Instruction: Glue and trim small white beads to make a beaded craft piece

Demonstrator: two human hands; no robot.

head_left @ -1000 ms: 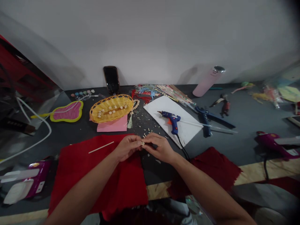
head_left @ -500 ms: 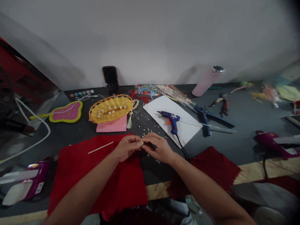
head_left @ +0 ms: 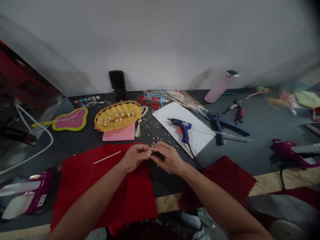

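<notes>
Between my two hands, over the right edge of the red cloth [head_left: 100,190], is a small cream flower-shaped piece [head_left: 149,152]. My left hand [head_left: 135,157] pinches it between thumb and forefinger. From the other side, the fingers of my right hand [head_left: 168,156] close in on the same piece, their tips partly hidden. A thin pale stick [head_left: 107,157] lies on the cloth left of my hands. Beyond them, a yellow wicker basket [head_left: 100,125] holds several similar small pieces. Tiny pale bits [head_left: 157,138] are scattered on the dark table just past my fingers.
A blue glue gun [head_left: 183,128] lies on a white board [head_left: 165,111], its cord running toward my right forearm. Blue-handled pliers [head_left: 220,128] are beside it. A phone [head_left: 118,85] and a pink bottle [head_left: 221,87] stand by the wall. Purple devices [head_left: 43,186] flank the table.
The small cream piece has turned slightly and shifted a little to the left between my fingertips. Both hands stay in nearly the same place.
</notes>
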